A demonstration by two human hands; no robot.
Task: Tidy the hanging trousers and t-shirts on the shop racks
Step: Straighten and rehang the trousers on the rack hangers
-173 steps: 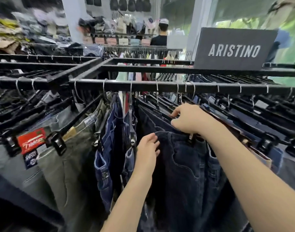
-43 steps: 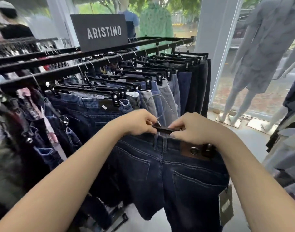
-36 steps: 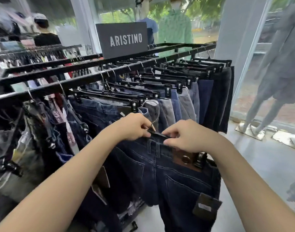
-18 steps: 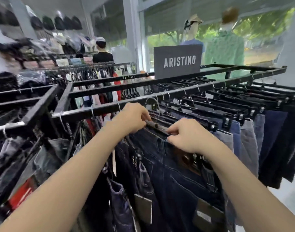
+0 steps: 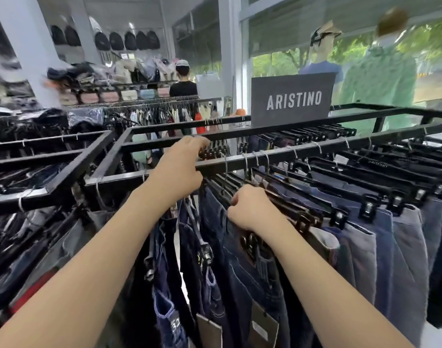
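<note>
**Both hands at rail, dark jeans under R fingers**

R hand (image 5: pixel 252 209): fingers (image 5: pixel 236 204) curled tight into a fist round the top of a brown clip hanger (image 5: pixel 291 209). The dark jeans (image 5: pixel 242 277) hang straight down from that hanger, directly below the knuckles. One hanger clip shows just under the wrist.

L hand (image 5: pixel 177 172): up at the rack rail (image 5: pixel 315 153), above and left of the R hand. Its fingers (image 5: pixel 198 143) are bent over the far side of the rail. The tips are blurred, so can't tell if they hold anything.

Rack contents, relative to the fingers:
- Right of the R fingers: a packed row of trousers (image 5: pixel 403 247) on black clip hangers, grey and blue, waistbands level and hooks over the same rail.
- Below the L wrist: more denim (image 5: pixel 169 285) hanging edge-on, with a size label low down.
- Under both forearms: card tags (image 5: pixel 262 327) dangling from the dark jeans.
- Left of the L hand: another rack section w/ dark garments, blurred.

Behind the fingers, an ARISTINO sign (image 5: pixel 292 101) stands on top of the rack. Two dressed mannequins (image 5: pixel 380 79) stand by the window beyond it.
</note>
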